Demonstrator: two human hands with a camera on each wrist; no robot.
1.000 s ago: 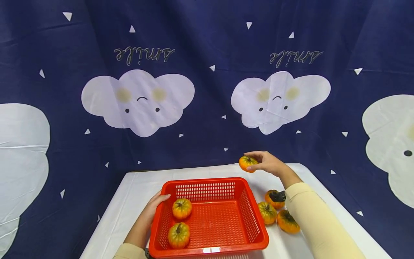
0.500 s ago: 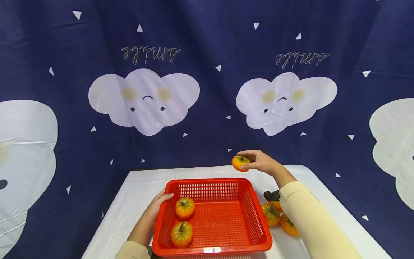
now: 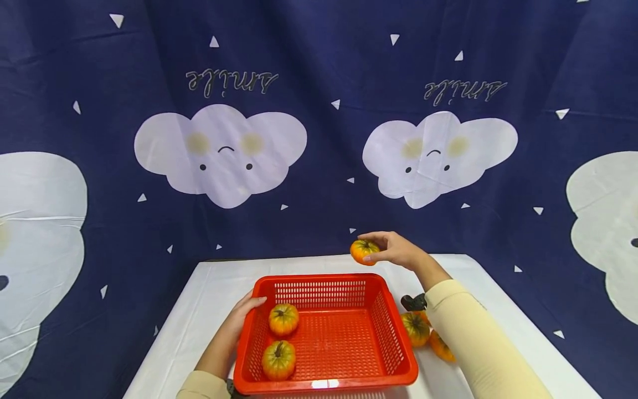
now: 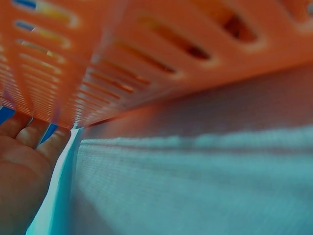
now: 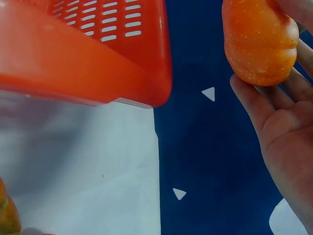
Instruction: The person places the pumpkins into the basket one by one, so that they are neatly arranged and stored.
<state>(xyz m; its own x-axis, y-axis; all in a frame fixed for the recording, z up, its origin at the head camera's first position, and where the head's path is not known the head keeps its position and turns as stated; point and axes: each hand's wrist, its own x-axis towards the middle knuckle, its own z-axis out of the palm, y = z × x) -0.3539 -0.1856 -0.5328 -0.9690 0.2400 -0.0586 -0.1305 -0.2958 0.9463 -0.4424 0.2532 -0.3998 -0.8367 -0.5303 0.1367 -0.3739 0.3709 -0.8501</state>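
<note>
Two pumpkins [image 3: 281,339] lie inside the red basket [image 3: 384,327].

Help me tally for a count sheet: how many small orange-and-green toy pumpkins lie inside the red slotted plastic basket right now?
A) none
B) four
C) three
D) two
D: two small pumpkins sit by the left wall of the red plastic basket, while the right hand holds another pumpkin in the air above the basket's far right corner.
</note>
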